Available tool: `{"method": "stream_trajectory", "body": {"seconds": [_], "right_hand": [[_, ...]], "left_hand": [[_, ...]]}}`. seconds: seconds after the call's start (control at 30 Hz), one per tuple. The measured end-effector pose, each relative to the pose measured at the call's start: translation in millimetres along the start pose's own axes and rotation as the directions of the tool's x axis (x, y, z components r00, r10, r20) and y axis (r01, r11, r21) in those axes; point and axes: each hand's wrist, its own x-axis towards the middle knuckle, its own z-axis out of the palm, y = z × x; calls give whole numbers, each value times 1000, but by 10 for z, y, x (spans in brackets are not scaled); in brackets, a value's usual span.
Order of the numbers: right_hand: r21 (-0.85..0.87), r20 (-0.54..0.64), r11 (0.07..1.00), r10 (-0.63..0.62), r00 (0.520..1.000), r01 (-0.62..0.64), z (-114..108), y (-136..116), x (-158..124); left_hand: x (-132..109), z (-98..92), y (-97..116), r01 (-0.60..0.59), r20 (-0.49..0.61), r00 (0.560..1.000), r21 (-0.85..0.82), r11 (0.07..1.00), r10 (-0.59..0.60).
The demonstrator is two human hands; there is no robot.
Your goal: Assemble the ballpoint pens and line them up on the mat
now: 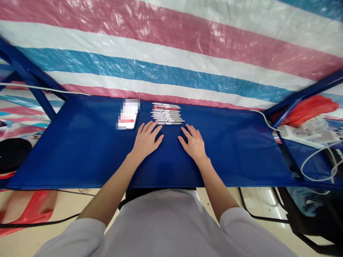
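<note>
Several slim pens (167, 115) lie side by side in a stack of rows on the blue table (235, 150); most are white and grey, and one near the top is red. My left hand (147, 140) rests on the table just below the pens' left end, fingers spread, holding nothing. Below their right end lies my right hand (193, 142), its fingers also apart and empty. A phone (131, 117) with a blurred, bright screen lies to the left of the pens, beyond my left hand.
A striped plastic sheet (171, 57) hangs behind the table. Blue metal posts (32, 76) frame both sides. At the right are a white power strip (300, 135), looped white cable (302, 167) and a red plastic bag (308, 109). A red stool (34, 208) stands lower left.
</note>
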Motion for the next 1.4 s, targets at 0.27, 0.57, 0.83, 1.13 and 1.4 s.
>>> {"method": "stream_trajectory", "body": {"seconds": [0.27, 0.57, 0.83, 1.13, 1.4], "right_hand": [[140, -91, 990, 37, 995, -24, 42, 13, 312], [206, -148, 978, -10, 989, 41, 119, 50, 323], [313, -189, 947, -15, 982, 75, 94, 65, 330], [745, -194, 662, 327, 925, -78, 15, 5, 322], [972, 225, -39, 449, 865, -232, -13, -154, 634]], "left_hand": [[443, 125, 2, -133, 75, 989, 22, 991, 131], [508, 200, -74, -195, 87, 978, 26, 981, 192], [550, 165, -88, -268, 142, 954, 5, 963, 265], [478, 66, -38, -4, 78, 996, -380, 925, 36], [627, -41, 164, 377, 291, 922, -823, 426, -254]]}}
